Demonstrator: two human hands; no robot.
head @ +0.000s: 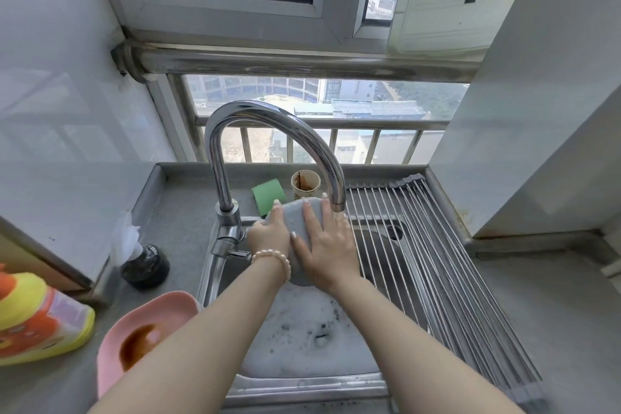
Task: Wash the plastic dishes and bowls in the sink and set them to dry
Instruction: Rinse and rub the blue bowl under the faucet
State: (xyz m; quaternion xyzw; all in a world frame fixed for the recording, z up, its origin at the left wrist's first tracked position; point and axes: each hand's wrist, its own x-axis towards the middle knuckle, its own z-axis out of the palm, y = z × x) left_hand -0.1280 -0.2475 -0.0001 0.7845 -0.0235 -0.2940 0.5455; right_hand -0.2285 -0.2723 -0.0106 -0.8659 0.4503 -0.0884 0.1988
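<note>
Left of sink [302,383], stained pink dish [148,323].

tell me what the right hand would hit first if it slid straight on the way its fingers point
Probably the faucet spout's outlet. The right hand lies flat on the grey dish, fingers pointing up and away toward it; the stained paper cup stands just behind. Depth is unclear.

The curved tap [268,131] at centre frame is polished, mirror-bright metal, and the sink [302,383] and the rod drying rack [437,262] at right are duller brushed steel. The grey dish [295,222] looks matt plastic, the pink dish [148,316] at lower left smooth and faintly glossy. The worktop [554,329] is matt grey.
</note>
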